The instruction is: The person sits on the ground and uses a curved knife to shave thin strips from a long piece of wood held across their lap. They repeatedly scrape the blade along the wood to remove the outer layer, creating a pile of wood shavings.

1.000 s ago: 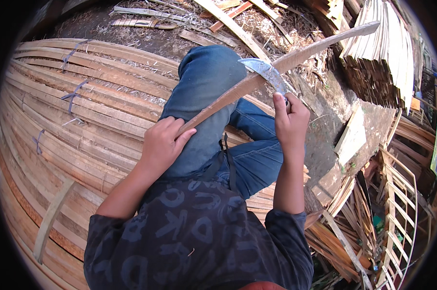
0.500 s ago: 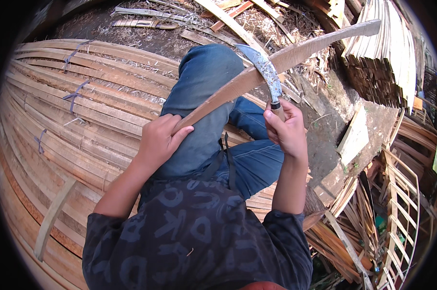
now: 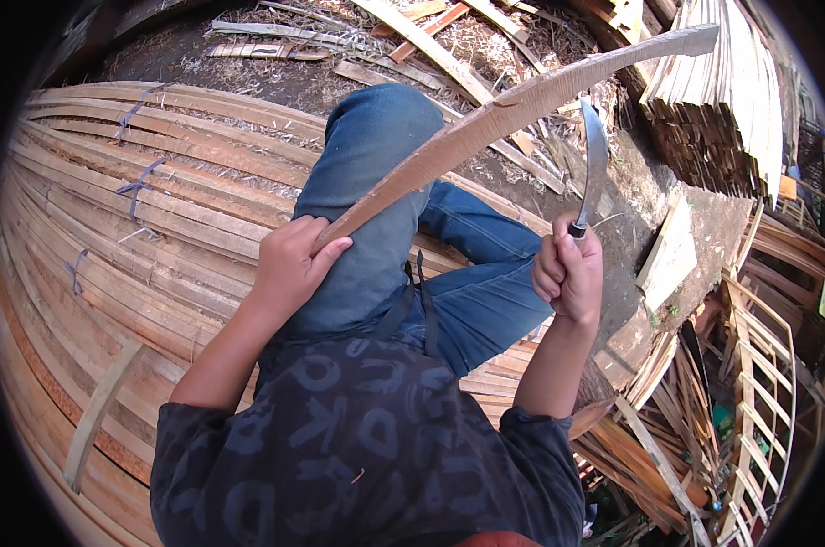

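Observation:
My left hand (image 3: 291,264) grips the near end of a long, curved wooden slat (image 3: 467,135), which passes over my raised knee and reaches up to the far right. A small chip stands up from the slat's upper edge near its middle. In my right hand (image 3: 569,273) is a curved knife (image 3: 596,164) with a short handle, fingers wrapped round it. Its blade points away from me, to the right of the slat and apart from it. My fist hides most of the handle.
Long bundled wooden strips (image 3: 139,237) lie under and left of me, tied with dark bands. A stack of thin slats (image 3: 713,100) stands at the far right. Shavings and loose strips (image 3: 422,41) cover the ground ahead. A slatted wooden frame (image 3: 757,392) leans at the right.
The knife has come off the slat and moved right, its blade turning upright. The slat's middle has shifted up slightly, while my left hand keeps its hold and has moved slightly left.

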The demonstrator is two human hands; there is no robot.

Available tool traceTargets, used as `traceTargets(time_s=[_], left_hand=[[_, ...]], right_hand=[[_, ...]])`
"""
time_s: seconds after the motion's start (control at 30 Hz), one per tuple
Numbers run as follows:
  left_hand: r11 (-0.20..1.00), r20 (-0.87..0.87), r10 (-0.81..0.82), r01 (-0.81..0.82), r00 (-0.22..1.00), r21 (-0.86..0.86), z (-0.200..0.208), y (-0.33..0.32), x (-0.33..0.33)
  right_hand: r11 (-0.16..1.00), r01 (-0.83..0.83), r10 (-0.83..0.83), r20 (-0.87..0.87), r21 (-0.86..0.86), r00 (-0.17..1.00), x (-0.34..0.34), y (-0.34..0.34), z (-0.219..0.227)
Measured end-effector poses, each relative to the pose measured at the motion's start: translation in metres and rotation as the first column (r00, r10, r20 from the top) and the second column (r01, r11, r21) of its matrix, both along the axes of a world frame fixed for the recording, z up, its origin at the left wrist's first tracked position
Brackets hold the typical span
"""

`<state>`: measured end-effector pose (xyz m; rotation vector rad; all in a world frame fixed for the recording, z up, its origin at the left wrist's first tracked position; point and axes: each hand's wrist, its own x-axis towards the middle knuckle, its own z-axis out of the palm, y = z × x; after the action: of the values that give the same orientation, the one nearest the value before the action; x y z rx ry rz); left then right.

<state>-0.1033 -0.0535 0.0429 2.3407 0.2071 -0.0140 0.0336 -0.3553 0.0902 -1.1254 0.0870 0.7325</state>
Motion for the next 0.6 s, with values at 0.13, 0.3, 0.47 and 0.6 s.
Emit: traceTargets(time_s=[0.13, 0.3, 0.47, 0.6], left_hand=[[1.0, 0.034, -0.007, 0.006, 0.999, 0.014, -0.001, -0.003, 0.001], [0.999, 0.04, 0.012, -0.013, 0.999, 0.031, -0.003, -0.001, -0.001], [0.997, 0.046, 0.011, -0.015, 0.999, 0.075, 0.001, -0.005, 0.0], [0.998, 0.052, 0.03, -0.033, 0.998, 0.063, 0.002, -0.008, 0.001]], right_hand=[[0.959, -0.258, 0.273, -0.144, 0.114, 0.951, -0.006, 0.034, -0.014], [0.948, -0.317, 0.312, -0.198, 0.007, 0.929, 0.012, 0.049, -0.014], [0.928, -0.365, 0.373, -0.203, 0.08, 0.905, 0.016, 0.042, -0.01], [0.95, -0.305, 0.294, -0.135, -0.072, 0.946, 0.015, 0.05, -0.015]])
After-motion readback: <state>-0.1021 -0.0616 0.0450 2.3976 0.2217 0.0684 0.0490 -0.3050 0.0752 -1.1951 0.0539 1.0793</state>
